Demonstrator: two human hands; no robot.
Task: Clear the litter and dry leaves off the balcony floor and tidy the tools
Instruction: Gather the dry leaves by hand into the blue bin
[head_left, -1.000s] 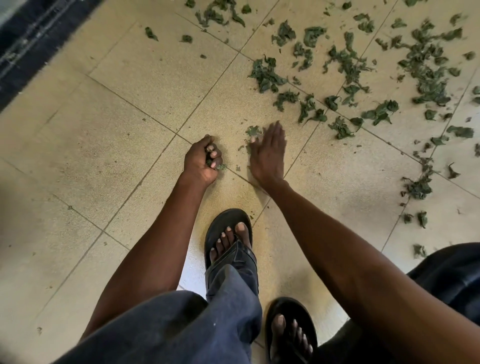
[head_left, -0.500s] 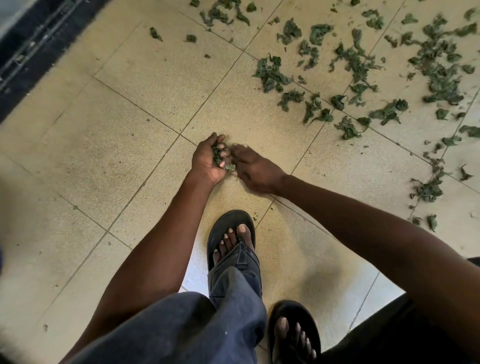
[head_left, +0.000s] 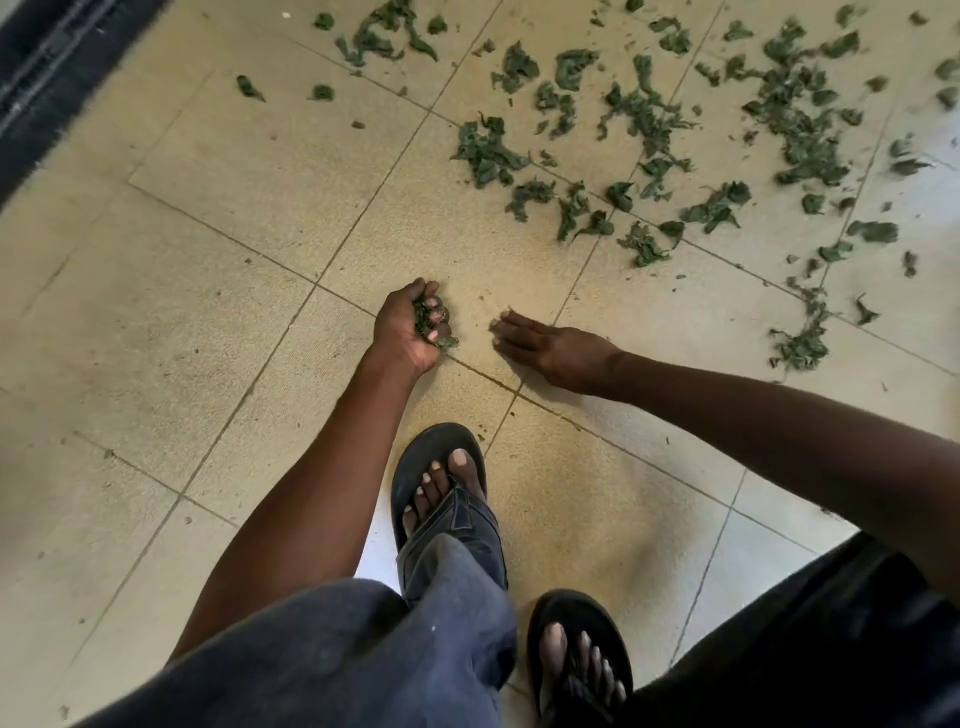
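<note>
Right hand (head_left: 556, 348) has drawn away, fingers now flat and apart; left hand (head_left: 410, 327) still clutches dry leaves (head_left: 428, 325).

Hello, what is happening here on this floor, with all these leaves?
A person is bent over, gathering leaves from the tiled floor by hand. The left hand grips a small bunch of leaves. The right hand lies flat and open near the floor beside it. Many scattered leaves are not yet picked up, farther ahead and to the right.

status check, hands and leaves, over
Left hand grips a clump of leaves. Right hand open, flat near the floor. Scattered leaves ahead, nothing blocking.
</note>
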